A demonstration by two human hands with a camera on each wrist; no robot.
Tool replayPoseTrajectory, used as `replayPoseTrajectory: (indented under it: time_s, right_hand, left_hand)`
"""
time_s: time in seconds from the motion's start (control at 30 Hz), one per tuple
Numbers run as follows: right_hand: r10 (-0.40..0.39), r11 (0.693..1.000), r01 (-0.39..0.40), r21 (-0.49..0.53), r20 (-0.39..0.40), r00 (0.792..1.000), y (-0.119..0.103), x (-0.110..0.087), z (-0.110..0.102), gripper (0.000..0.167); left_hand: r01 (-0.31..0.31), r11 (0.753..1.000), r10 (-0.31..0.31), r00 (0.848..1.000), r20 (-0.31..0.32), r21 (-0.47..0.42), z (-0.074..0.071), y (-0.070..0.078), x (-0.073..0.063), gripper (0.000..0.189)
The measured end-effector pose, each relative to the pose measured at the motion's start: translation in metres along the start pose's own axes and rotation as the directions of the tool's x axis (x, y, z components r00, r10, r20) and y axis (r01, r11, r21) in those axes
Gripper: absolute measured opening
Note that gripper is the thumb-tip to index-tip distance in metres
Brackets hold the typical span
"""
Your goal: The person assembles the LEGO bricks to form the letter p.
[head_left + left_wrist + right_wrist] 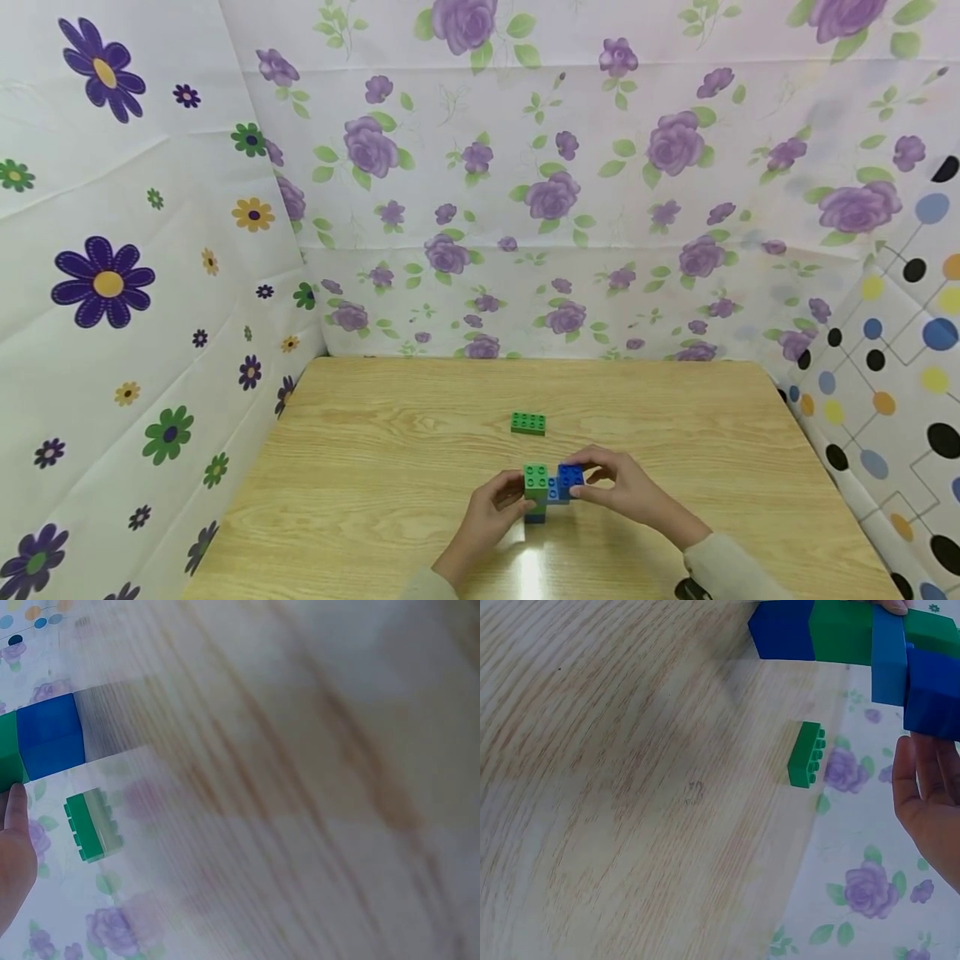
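A stack of toy building bricks stands upright on the table, with a dark blue brick (pixel 784 630) at the bottom and a green brick (pixel 842 630) above it. Over these comes a light blue brick (pixel 888 664) jutting to the right, then a green top brick (pixel 536 475). My left hand (pixel 491 510) grips the stack from the left, thumb in front. My right hand (pixel 626 490) pinches another dark blue brick (pixel 571 477) between thumb and fingers. This brick is at the light blue brick's jutting end; whether it is fully pressed on, I cannot tell.
Behind the stack, a loose green brick (pixel 528 423) lies studs up on the wooden table (pixel 375 450). Flowered cloth (pixel 525 200) hangs along the table's far edge, with patterned cloths at both sides. A small dark object (pixel 692 589) is by the right sleeve.
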State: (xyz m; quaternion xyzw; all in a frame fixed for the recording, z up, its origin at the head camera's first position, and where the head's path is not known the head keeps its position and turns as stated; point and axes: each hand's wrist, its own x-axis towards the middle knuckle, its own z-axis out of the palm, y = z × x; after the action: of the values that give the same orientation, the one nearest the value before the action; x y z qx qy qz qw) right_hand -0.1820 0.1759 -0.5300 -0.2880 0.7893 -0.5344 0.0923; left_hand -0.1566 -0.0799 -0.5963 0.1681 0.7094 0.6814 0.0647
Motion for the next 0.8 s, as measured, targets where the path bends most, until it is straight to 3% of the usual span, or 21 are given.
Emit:
replayPoseTrajectory:
  time_s: [0.33,0.6,0.8]
  right_hand:
    - [0.042,0.999,-0.042,-0.015,-0.001,0.999,0.0013,-0.0004,0.0018,0.035]
    - [0.037,0.996,-0.038,-0.084,-0.010,0.999,-0.0009,-0.0008,0.0017,0.034]
    - [0.040,0.995,-0.038,-0.097,0.018,0.999,-0.0038,0.0004,-0.0029,0.035]
  left_hand:
    - [-0.025,1.000,0.025,1.000,-0.006,0.009,0.0003,0.0004,-0.0011,0.038]
    - [0.054,0.998,-0.054,0.998,-0.023,0.014,0.0007,0.0013,-0.0008,0.037]
    - [0.047,0.999,-0.047,0.999,-0.014,0.011,0.0010,0.0010,-0.0003,0.037]
